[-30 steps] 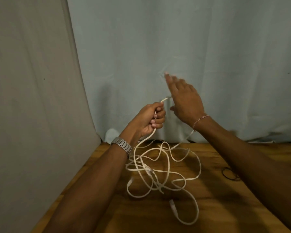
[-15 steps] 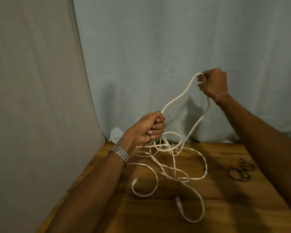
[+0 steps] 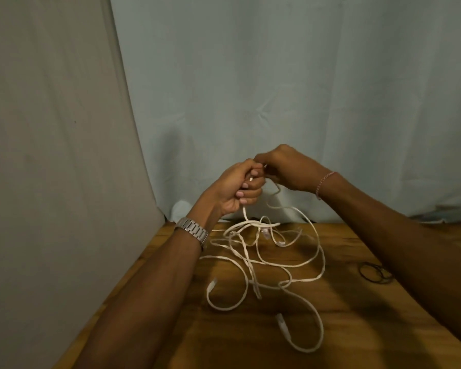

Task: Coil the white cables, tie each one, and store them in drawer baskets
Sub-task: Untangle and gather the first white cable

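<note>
- Left hand (image 3: pixel 241 189): its grip is curled tight round a strand of the thin white flat cables (image 3: pixel 266 262), knuckles up, above the far edge of the brown wooden bench (image 3: pixel 357 328).
- The cables hang from that fist toward six o'clock into a loose tangle; the slack lies below both hands. I judge at least two cables; four plug ends are visible.
- Right hand (image 3: pixel 285 169): touching the left at its three o'clock, grip pinching the same strand.
- Thin black elastic bands (image 3: pixel 375 272) lie at four o'clock: roughly three, overlapping.
</note>
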